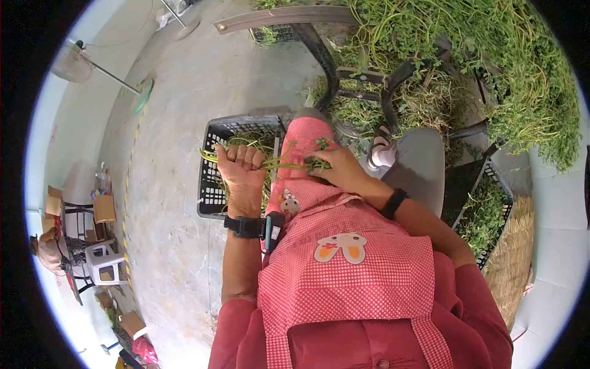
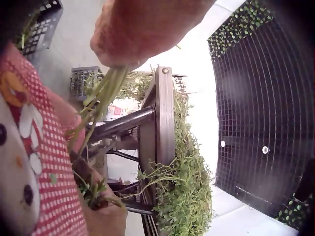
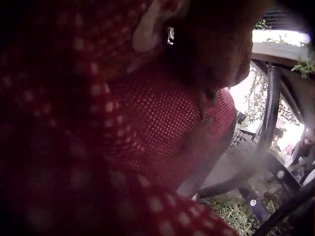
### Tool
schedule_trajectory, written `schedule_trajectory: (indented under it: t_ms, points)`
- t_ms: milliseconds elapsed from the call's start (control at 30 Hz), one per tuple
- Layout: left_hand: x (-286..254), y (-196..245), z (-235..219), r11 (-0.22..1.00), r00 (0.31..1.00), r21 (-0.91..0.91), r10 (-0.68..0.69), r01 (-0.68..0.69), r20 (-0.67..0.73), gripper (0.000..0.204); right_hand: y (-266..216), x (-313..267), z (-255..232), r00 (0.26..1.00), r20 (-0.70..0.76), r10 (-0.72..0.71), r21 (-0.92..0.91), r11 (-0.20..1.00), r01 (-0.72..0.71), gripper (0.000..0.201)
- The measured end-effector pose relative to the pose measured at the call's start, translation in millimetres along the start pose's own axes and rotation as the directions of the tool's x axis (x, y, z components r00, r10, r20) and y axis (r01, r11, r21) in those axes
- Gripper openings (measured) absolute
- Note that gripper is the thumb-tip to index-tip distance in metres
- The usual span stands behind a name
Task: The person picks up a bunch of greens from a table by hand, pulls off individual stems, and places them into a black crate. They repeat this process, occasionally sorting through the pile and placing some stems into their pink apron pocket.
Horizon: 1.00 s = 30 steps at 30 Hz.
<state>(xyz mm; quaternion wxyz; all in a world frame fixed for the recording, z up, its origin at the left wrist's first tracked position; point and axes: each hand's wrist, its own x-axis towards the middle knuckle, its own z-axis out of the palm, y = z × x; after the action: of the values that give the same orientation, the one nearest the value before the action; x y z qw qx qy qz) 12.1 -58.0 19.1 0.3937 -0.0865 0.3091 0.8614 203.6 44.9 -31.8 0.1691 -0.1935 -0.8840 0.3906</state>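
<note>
A small bunch of green stems point(image 1: 283, 165) stretches between the two hands, above the lap covered by a red checked apron point(image 1: 356, 280). The left hand point(image 1: 241, 173) has its fingers curled round the stem end, over a black plastic crate point(image 1: 202, 178) that holds more stems. In the left wrist view the stems point(image 2: 107, 91) slant down from that fist. Close to the apron, the right hand point(image 1: 345, 171) pinches the leafy end point(image 1: 317, 163) of the bunch. The right wrist view is dark, mostly apron, with the right hand point(image 3: 216, 54) in shadow.
A large heap of leafy greens point(image 1: 528, 86) lies on a table with a brown edge point(image 1: 289, 16) and dark metal legs point(image 1: 319, 58). Another crate of greens point(image 1: 485, 215) stands at the right. A white stool point(image 1: 104, 263) is by the left wall.
</note>
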Motion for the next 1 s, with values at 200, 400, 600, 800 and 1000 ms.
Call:
schedule_trajectory:
  t_ms: [200, 400, 600, 800, 1000]
  points:
    - [-0.8, -1.9, 1.0, 0.998, 0.998, -0.041, -0.039, 0.041, 0.057, 0.050, -0.3, -4.0, -2.0, 0.993, -0.088, -0.081, -0.177, 0.982, 0.064, 0.026]
    - [-1.8, -6.5, 17.4, 0.989, 0.973, -0.111, -0.072, 0.098, 0.220, 0.051, -8.2, -4.0, -15.7, 0.998, -0.064, 0.028, -0.190, 0.981, -0.040, 0.022]
    - [-11.6, -17.3, 36.2, 0.986, 0.953, -0.016, -0.154, 0.164, 0.260, 0.051, -8.7, -1.8, -38.9, 0.932, -0.065, 0.358, 0.211, 0.917, -0.338, 0.027]
    - [-14.1, -19.3, 50.7, 0.985, 0.936, -0.030, -0.155, 0.173, 0.315, 0.051, -26.1, -39.8, -68.4, 0.997, -0.047, -0.066, 0.679, 0.730, 0.081, 0.028]
    - [-14.0, -22.6, 63.4, 0.974, 0.894, -0.040, -0.186, 0.221, 0.408, 0.049, -43.7, -42.6, -82.4, 0.939, -0.088, -0.333, 0.447, 0.829, 0.336, 0.022]
